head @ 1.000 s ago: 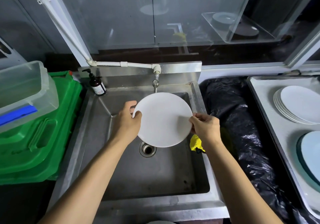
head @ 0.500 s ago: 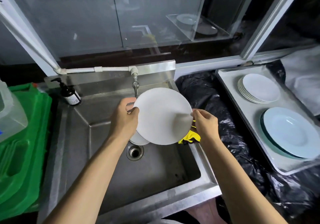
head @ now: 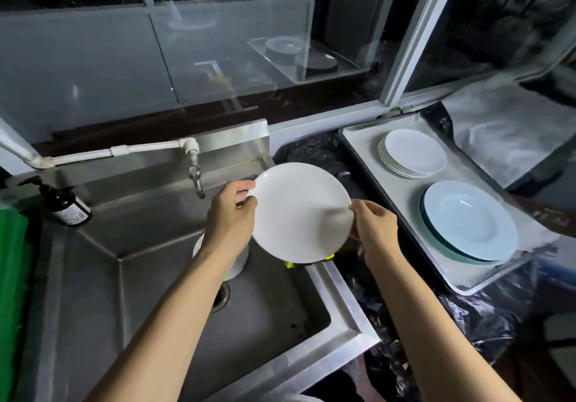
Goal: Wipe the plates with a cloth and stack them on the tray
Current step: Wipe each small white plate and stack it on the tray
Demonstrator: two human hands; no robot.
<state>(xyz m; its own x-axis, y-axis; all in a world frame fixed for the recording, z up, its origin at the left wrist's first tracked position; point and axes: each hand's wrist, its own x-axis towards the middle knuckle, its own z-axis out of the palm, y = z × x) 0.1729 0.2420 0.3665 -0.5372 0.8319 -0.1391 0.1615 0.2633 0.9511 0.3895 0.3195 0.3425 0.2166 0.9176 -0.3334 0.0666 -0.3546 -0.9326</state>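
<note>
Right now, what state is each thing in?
white plate, held tilted over the sink edge
left hand, grips plate's left rim
right hand, pinches plate's right rim
white stack, resting on tray
blue plates, stacked on tray
yellow cloth, mostly hidden under held plate
tap, not running

Dim, cool light falls from above. The round white plate (head: 299,211) is the brightest surface, slightly washed out, with a soft grey shadow near its right rim, while the stainless steel sink (head: 93,277) gives only a dull sheen. The glass window panes (head: 218,52) carry pale reflections and the crinkled black plastic sheeting (head: 467,323) small glints. Wide-angle distortion bows the white window frame (head: 414,27), and the upper right corner is blurred.
</note>
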